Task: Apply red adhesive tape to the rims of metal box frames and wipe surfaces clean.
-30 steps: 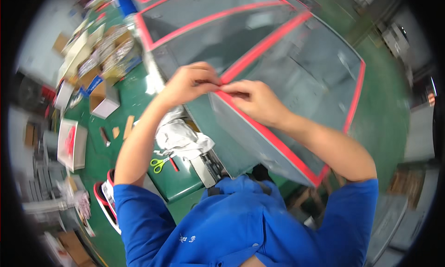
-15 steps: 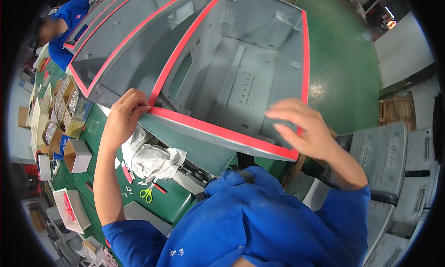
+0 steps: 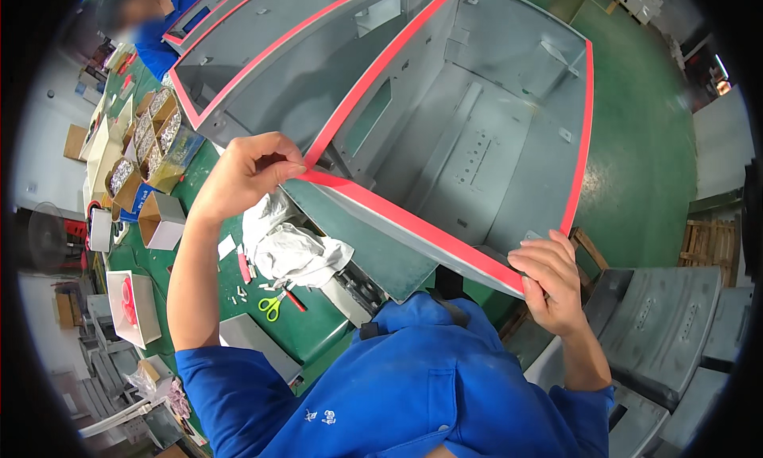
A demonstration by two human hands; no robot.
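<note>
A grey sheet-metal cabinet (image 3: 429, 132) lies in front of me with its open side up. Red tape (image 3: 413, 224) runs along its rim, on the near edge, the sides and a divider. My left hand (image 3: 246, 176) pinches the near left corner, thumb and finger closed on the red tape where two strips meet. At the near right corner, my right hand (image 3: 551, 283) curls its fingers over the taped edge, the thumb on the outer side. Its fingers cover the tape end there.
Left on the green tabletop (image 3: 199, 279) lie green-handled scissors (image 3: 272, 306), a white cloth (image 3: 290, 251) and small cartons (image 3: 161, 221) of parts. A white box (image 3: 133, 307) holds a red roll. A co-worker in blue (image 3: 155, 40) is at far left. Grey metal panels (image 3: 660, 315) stand right.
My right hand has come down from above the opening onto the near right corner. My left hand still pinches the left corner. The whole view has shifted, moving the cabinet rightward in it.
</note>
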